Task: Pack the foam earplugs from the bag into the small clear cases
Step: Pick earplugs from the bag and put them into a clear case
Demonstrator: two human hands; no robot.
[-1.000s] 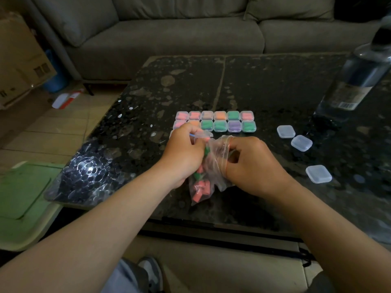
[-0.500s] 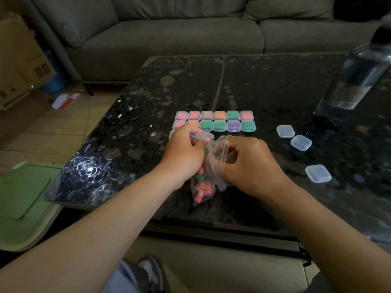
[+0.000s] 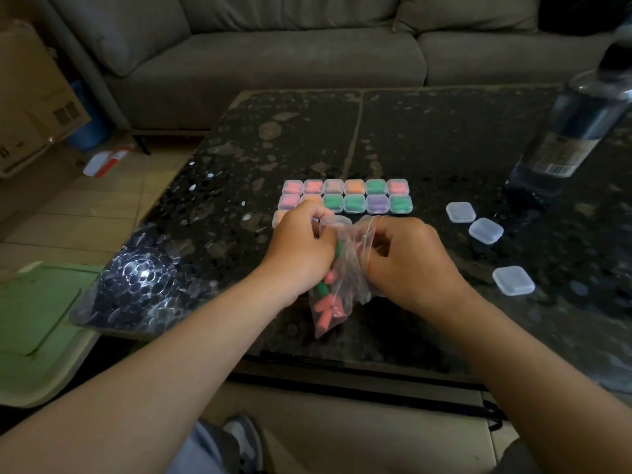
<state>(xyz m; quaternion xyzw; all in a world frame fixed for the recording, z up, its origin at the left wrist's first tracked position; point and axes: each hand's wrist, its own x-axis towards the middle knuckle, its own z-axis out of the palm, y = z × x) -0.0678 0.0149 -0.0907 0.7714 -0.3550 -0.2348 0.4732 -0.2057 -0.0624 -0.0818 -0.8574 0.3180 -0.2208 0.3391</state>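
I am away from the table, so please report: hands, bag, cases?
Left hand and right hand both grip the bag mouth. Pink and green earplugs inside. Three empty cases right of hands, nothing between.

The clear zip bag hangs mouth-up, gripped at its opening by the left hand and pinched along the orange zip strip by the right hand. Pink foam earplugs, with some green ones among them, sit bunched in its lower end. Beyond the bag, the filled cases lie closed and touching in straight rows, showing pink, orange, green and purple contents; the nearest row is partly hidden. Three clear cases lie closed, apart from one another, to the right, with no colour visible inside.
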